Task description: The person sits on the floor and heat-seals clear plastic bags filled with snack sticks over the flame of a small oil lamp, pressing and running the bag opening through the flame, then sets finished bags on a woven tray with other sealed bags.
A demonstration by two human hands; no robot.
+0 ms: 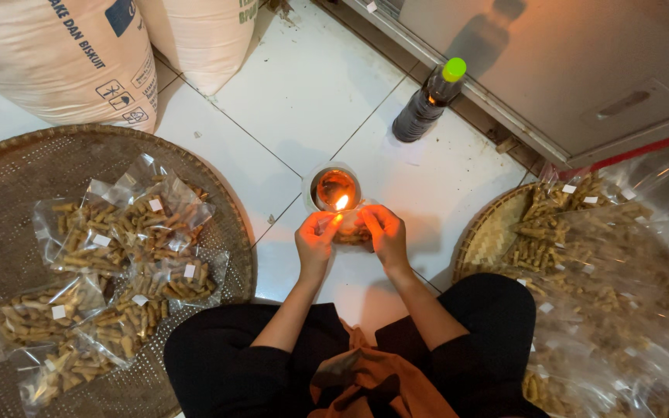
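We are sitting on the white tiled floor (303,93) and holding a small clear snack bag (352,230) up to the flame (341,203) of a little metal lamp (334,188) in front of our knees. Our left hand (315,244) is pinching one side of the bag's open edge and our right hand (385,232) is pinching the other, both grips closed tight on the plastic and stretching it just beside the fire. We judge that we are sealing this bag's mouth by melting it. The next move is calling for a slow, even pass of the edge along the flame, fingers kept back from the heat, so the plastic fuses without burning through. To our left, filled bags (129,232) are lying on a round woven tray (9,178); to our right, another woven tray (489,232) is carrying more bags (582,232). A dark bottle with a green cap (427,101) is standing near a metal cabinet (582,70), and big sacks (56,54) are standing behind.
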